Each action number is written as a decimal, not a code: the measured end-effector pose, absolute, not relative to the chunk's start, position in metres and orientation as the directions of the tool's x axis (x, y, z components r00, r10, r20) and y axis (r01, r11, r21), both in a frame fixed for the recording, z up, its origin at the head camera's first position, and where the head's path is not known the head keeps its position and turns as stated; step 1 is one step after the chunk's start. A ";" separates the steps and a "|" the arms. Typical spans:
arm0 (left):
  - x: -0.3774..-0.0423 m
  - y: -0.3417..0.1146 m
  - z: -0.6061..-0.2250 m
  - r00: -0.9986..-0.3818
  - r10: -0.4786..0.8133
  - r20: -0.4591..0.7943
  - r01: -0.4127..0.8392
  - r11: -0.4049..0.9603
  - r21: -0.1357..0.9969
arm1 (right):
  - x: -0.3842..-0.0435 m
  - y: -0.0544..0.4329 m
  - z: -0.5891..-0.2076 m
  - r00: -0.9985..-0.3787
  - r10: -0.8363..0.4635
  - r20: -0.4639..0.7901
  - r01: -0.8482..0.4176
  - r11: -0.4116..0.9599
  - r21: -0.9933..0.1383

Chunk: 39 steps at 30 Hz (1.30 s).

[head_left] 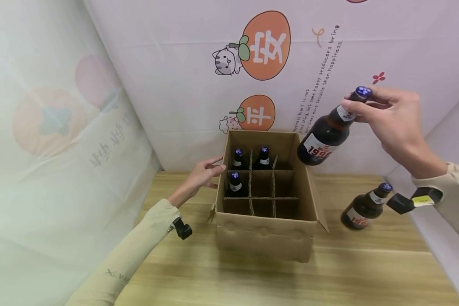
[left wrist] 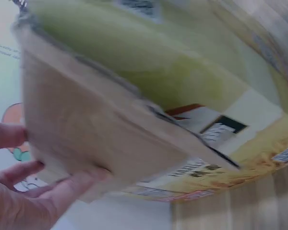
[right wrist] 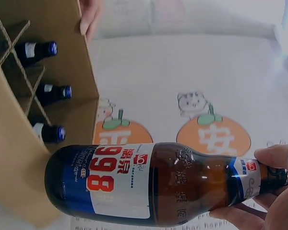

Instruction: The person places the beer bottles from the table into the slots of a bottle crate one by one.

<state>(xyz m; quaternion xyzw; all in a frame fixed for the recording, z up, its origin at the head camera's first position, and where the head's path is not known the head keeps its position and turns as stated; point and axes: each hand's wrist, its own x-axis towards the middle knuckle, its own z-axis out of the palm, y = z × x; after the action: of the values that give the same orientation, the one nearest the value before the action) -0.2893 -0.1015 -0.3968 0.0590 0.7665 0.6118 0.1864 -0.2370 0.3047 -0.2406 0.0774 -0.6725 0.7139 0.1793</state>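
My right hand grips a brown beer bottle by its neck. The bottle tilts, base toward the box's right rim, with its blue cap up by my fingers. In the right wrist view its white and blue label reads 998. My left hand rests at the left side of a cardboard box, spread fingers touching its rim and outer flap. Inside, cardboard dividers form compartments; three blue-capped bottles stand there, two in the back row and one middle left.
Another beer bottle stands on the wooden table right of the box. Behind the box is a white cloth backdrop with orange fruit prints. A side flap sticks out from the box's right wall.
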 end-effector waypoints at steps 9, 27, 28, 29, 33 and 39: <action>-0.295 -0.097 -0.377 -0.932 0.296 -0.210 -0.063 0.440 0.896 | -0.235 0.282 -0.236 -0.915 0.090 0.392 -0.375 0.163 -0.913; -0.298 -0.092 -0.384 -0.924 0.334 -0.187 -0.090 0.285 0.954 | -0.245 0.249 -0.249 -0.941 -0.036 0.336 -0.324 0.381 -0.866; -0.298 -0.092 -0.385 -0.923 0.335 -0.188 -0.092 0.281 0.955 | -0.246 0.246 -0.252 -0.945 -0.048 0.324 -0.317 0.388 -0.866; -0.298 -0.093 -0.386 -0.923 0.335 -0.188 -0.095 0.277 0.956 | -0.247 0.242 -0.255 -0.947 -0.057 0.317 -0.313 0.396 -0.863; -0.296 -0.094 -0.388 -0.923 0.334 -0.192 -0.103 0.268 0.958 | -0.254 0.227 -0.266 -0.961 -0.095 0.260 -0.276 0.394 -0.877; -0.298 -0.094 -0.388 -0.925 0.329 -0.190 -0.103 0.263 0.959 | -0.263 0.212 -0.275 -0.977 -0.115 0.182 -0.212 0.375 -0.902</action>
<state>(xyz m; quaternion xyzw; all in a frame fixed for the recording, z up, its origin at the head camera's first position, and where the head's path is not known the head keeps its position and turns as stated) -0.2984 -0.0942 -0.3881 0.0728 0.7743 0.6026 0.1791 -0.2633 0.2115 -0.2751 0.0989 -0.8279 0.5502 0.0442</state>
